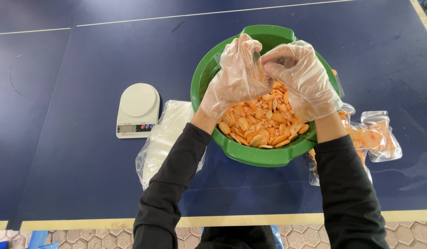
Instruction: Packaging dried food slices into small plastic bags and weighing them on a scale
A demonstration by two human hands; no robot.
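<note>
Crackers (262, 122), orange and oval, fill the lower part of a green bowl (202, 80) near the middle of the dark blue table (75, 175). Both hands wear thin clear gloves and meet over the pile: left hand (234, 78) with fingers curled in, right hand (301, 78) pinched toward it; whether either grip holds a cracker or only glove film, cannot tell. Filled clear bags (377, 136) lie right of the bowl, so some packing looks done; much remains loose. Stack of empty bags (165, 136) left, white scale (137, 109) beyond, nothing on its pan. Crackers lie jumbled, long axes pointing every way.
</note>
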